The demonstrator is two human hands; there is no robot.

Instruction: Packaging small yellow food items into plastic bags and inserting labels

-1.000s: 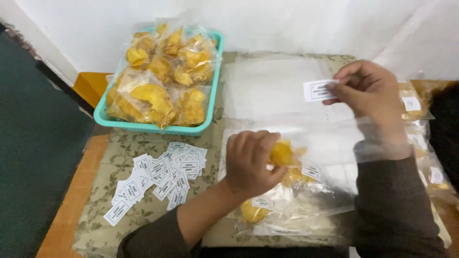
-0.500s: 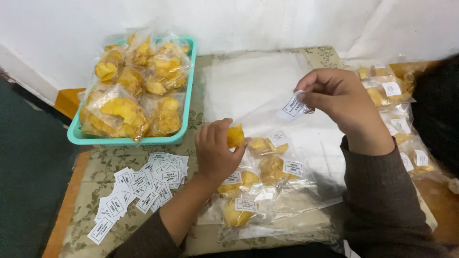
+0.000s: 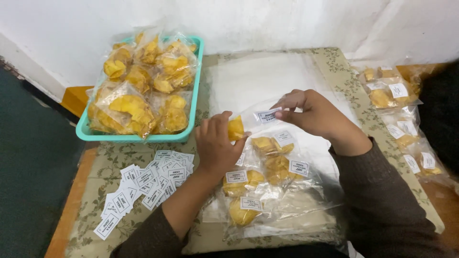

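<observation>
Head view | left hand (image 3: 216, 143) curled, gripping clear plastic bag of yellow chips (image 3: 241, 128) above the floral-cloth table (image 3: 344, 76) | right hand (image 3: 313, 114) pinching small white paper label (image 3: 267, 115) at the bag's mouth | loose white labels (image 3: 143, 184) left | teal tray of filled bags (image 3: 196, 86) behind.

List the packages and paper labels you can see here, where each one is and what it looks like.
Clear bag: held between left hand and right hand, yellow chips and a white label inside.
Labelled bags: stacked under the hands, clear, yellow chips, white rectangular labels.
Teal tray: far left, heaped with unlabelled chip bags.
Loose labels: small white rectangles, scattered left.
More labelled bags: right edge.
</observation>
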